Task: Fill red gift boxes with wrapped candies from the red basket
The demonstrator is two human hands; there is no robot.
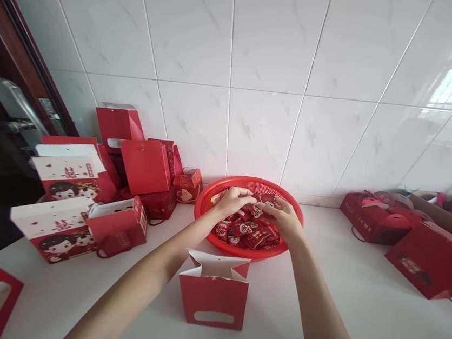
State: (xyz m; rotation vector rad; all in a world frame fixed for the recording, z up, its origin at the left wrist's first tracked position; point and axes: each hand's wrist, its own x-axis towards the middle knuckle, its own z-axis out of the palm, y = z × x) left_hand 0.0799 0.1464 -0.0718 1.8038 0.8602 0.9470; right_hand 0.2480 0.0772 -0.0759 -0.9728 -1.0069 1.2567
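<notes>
Against a pale tiled wall [269, 38], the white worktop [359, 293] carried small wrapped sweets [259, 237] heaped in a red basket [249, 255], probably light and slick-skinned, best pinched across the middle. Over them, the fingers of the left hand [233, 202] drew together and those of the right hand [286, 220] curled inward, though whether either gripped a packet I could not tell. Just nearer stood an open red bag [214, 290], seemingly thin card that hard squeezing might crease.

Basket [249, 255] before me: orange-red, mesh-holed
Packets [257, 234] I see: dark red, pale printed characters
My bag [215, 294]: red outside, white inside
Wall [274, 39] I face: white, grey-veined
</notes>
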